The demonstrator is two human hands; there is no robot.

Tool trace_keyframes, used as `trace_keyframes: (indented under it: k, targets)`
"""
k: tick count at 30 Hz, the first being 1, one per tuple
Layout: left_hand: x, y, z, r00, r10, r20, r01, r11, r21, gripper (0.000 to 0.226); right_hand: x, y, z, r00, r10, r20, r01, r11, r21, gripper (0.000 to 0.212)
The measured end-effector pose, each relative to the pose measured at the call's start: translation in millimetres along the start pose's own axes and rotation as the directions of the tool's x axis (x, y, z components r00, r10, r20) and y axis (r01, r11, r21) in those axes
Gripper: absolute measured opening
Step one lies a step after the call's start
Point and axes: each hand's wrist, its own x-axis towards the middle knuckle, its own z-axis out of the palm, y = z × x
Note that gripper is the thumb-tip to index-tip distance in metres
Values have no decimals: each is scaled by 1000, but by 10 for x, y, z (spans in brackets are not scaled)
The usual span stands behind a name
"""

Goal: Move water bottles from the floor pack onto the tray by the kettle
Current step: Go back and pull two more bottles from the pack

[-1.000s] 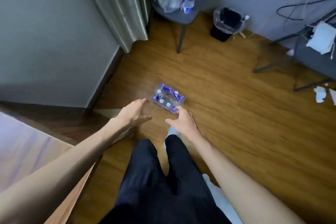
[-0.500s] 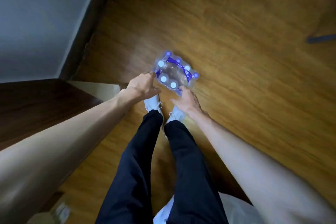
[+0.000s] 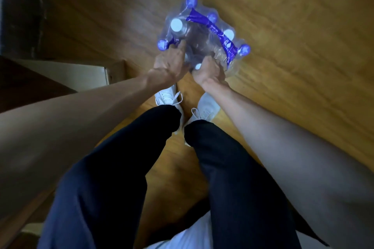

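Note:
A shrink-wrapped pack of water bottles (image 3: pixel 204 32) with a purple carry strap stands on the wooden floor just ahead of my shoes. Several white and purple caps show through the clear plastic. My left hand (image 3: pixel 170 64) reaches into the near left side of the pack, fingers pushed in among the bottles. My right hand (image 3: pixel 209 70) is curled around a bottle (image 3: pixel 197 65) at the near edge, whose white cap peeks out beside the thumb. What the left fingers hold is hidden. Neither the tray nor the kettle is in view.
A pale box or furniture corner (image 3: pixel 85 73) juts out at the left, close to my left forearm, with a dark baseboard (image 3: pixel 20 10) behind it. My legs and white shoes (image 3: pixel 169 95) stand right behind the pack. Wooden floor (image 3: pixel 293 46) spreads to the right.
I have bent lower, so the pack fills more of the view. Both hands moved from the pack's near edge into it, and the right hand closed around a bottle.

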Motion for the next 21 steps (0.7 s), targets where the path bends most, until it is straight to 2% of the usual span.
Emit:
trace_keyframes:
  k: [4,6,9,12,18,21]
  targets:
    - [145,90,70,997,-27,-67,34,993,113,48,43,36,110,985,-84,-149,79,996,-37,57]
    - [164,118,55,997,-42,-57,47,994,94,46,10,58,114,976,-114,-187,102,992,-70,62]
    - [118,140,-19,998,-53,-24,52,999,-8,46,-70,59,21,965,-135,-224,131,991,-32,55]
    - [-94,192,-138,995,-92,-50,86,990,-110,46,-247,50,-116,952,-139,-271,162,985,62,51]
    - [-886,454,-658,987,-144,-72,130,978,-162,62,-975,4,-649,952,-115,-283,162,975,149,45]
    - [-1448,607,-1048,982,-174,-71,154,963,-220,54,-1540,-15,-1040,954,-89,-286,151,967,204,40]
